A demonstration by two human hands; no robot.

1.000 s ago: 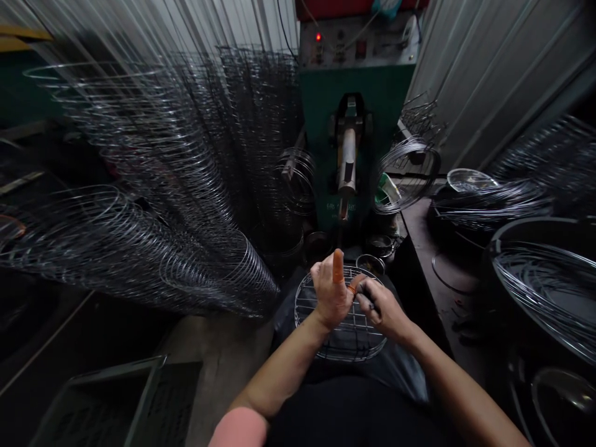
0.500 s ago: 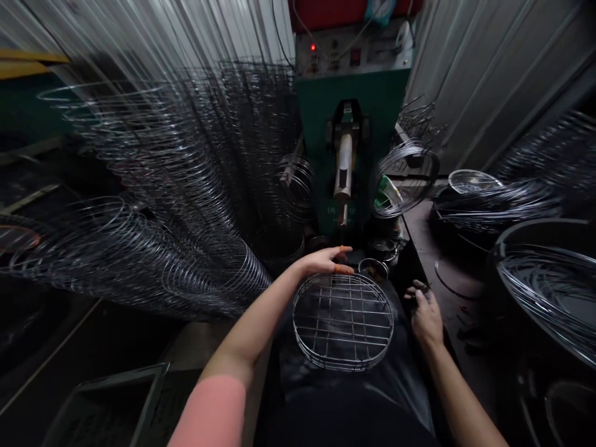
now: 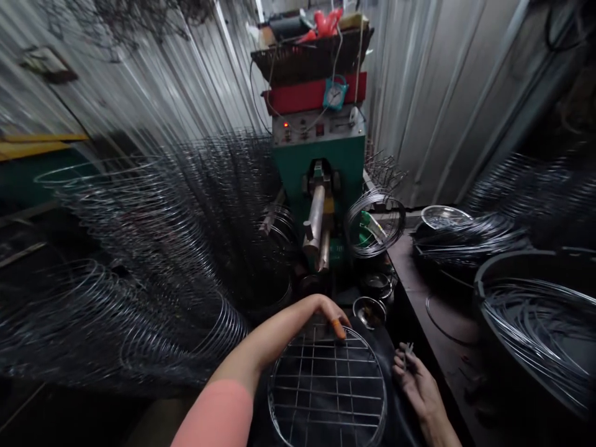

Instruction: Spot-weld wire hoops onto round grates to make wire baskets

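Note:
A round wire rack (image 3: 321, 377) with a grid of crossing wires lies over my lap on dark cloth. My left hand (image 3: 331, 312) is at its far rim, the orange-covered thumb bent over the edge and the other fingers mostly hidden beyond it. To the right of the rack, apart from it, my right hand (image 3: 416, 380) is closed around some short, thin metal pieces (image 3: 408, 351) that stick up past the fingertips. Beyond the rack stands a green machine (image 3: 289, 162) with metal electrode arms (image 3: 315, 217) reaching toward me.
Small metal bowls (image 3: 369, 312) sit just past the rack. Tall stacks of wire rings (image 3: 172, 230) crowd the left. On the right are a coil of wire rings (image 3: 376, 223), a large dark tub (image 3: 487, 279) of wire hoops and a bundle of hoops (image 3: 470, 245).
The view has tilted up, so the machine's top and a teal clock now show. My left fingers have gone from stretched out to curled over the rack's far rim. My right hand has turned.

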